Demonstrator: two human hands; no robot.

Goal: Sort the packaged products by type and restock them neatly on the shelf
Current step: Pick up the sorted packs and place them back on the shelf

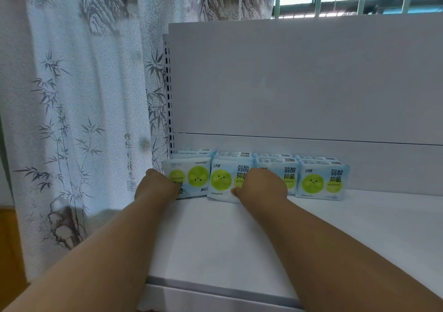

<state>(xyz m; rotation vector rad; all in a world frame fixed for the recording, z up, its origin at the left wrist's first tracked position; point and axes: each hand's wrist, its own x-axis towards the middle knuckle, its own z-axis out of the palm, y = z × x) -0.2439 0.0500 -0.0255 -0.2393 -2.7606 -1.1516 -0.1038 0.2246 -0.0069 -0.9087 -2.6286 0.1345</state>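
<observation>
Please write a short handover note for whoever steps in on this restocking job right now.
Left hand: resting on the leftmost pack, which stands upside down.
Right hand: on the second pack; grip unclear.
Two more packs stand to the right; all four line the back of the white shelf, more behind them.
Done: one row, same type.
Left: turn the leftmost pack upright, straighten the row.

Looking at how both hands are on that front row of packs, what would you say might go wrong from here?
The leftmost pack is upside down, so the row may end up untidy if left. The second pack sits tilted forward, and the right hand pushing it could disturb the packs behind.
</observation>
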